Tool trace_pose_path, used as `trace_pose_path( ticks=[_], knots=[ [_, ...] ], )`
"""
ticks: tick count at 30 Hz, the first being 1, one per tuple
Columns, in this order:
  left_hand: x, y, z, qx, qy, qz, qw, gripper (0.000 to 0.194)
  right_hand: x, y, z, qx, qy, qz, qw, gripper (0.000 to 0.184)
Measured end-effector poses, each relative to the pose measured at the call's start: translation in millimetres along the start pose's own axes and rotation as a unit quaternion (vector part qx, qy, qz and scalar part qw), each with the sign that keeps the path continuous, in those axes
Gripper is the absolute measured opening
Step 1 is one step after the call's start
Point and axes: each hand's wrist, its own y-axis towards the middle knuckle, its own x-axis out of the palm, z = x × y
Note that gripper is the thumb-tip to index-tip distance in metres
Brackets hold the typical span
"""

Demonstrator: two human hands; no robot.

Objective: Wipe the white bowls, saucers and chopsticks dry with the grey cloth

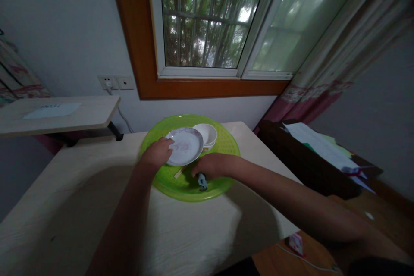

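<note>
My left hand [157,154] grips the left rim of a white plate [186,147] with a faint floral pattern, its thumb over the edge. The plate is over a round green plastic basket tray [190,196]. My right hand [211,166] is closed on a crumpled grey-blue cloth [202,182] at the front part of the tray, close to the plate's lower right edge. Pale chopsticks [179,173] stick out from under the plate. White bowls [207,134], stacked, sit in the tray behind the plate's right side.
The tray stands on a light wooden table [97,207] against the wall below a window [210,21]. A raised shelf [64,114] is at the left. Papers [323,146] lie on dark furniture at the right, beside the curtain [317,73].
</note>
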Motion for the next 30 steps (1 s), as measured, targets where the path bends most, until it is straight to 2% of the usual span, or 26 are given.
trace_pose_path(
  ticks=[3, 9, 12, 14, 15, 16, 18, 20, 24, 27, 30],
  knots=[
    [4.2, 1.2, -4.7, -0.002, 0.011, -0.003, 1.0, 0.041, -2.0, -2.5, -5.1, -0.054, 0.031, 0.0, 0.998, 0.033],
    [10.9, 2.3, -8.5, -0.001, 0.024, 0.011, 1.0, 0.042, -13.7, -20.5, -15.4, -0.077, 0.142, 0.054, 0.985, 0.044],
    [5.1, 1.3, -4.3, 0.004, 0.02, 0.012, 1.0, 0.043, -22.9, -36.5, -14.6, -0.076, 0.232, 0.085, 0.966, 0.033],
    [-3.1, 0.3, -0.6, 0.013, 0.003, 0.022, 1.0, 0.042, -29.3, -48.1, -11.5, -0.057, 0.283, 0.14, 0.947, 0.017],
    [-8.1, -0.2, 1.2, 0.017, -0.012, 0.035, 0.999, 0.041, -32.2, -53.4, -9.1, -0.042, 0.305, 0.175, 0.935, 0.012],
    [-13.5, -0.8, 3.1, 0.023, -0.033, 0.053, 0.998, 0.04, -34.6, -58.2, -6.3, -0.026, 0.324, 0.211, 0.922, 0.013],
    [-24.3, -2.7, 7.8, 0.042, -0.097, 0.087, 0.991, 0.039, -37.6, -64.7, 0.5, 0.006, 0.36, 0.284, 0.889, 0.026],
    [-33.3, -5.4, 14.6, 0.071, -0.182, 0.095, 0.976, 0.04, -38.0, -66.3, 8.0, 0.029, 0.402, 0.339, 0.85, 0.036],
    [-39.7, -11.5, 31.1, 0.132, -0.293, 0.01, 0.947, 0.039, -35.6, -55.4, 19.4, 0.037, 0.481, 0.41, 0.775, 0.041],
    [-36.2, -12.8, 37.4, 0.125, -0.312, -0.055, 0.94, 0.036, -36.4, -41.6, 21.1, 0.022, 0.515, 0.457, 0.725, 0.041],
    [-34.1, -11.7, 35.1, 0.105, -0.312, -0.071, 0.942, 0.035, -38.5, -29.6, 19.7, 0.011, 0.547, 0.479, 0.686, 0.038]
  ],
)
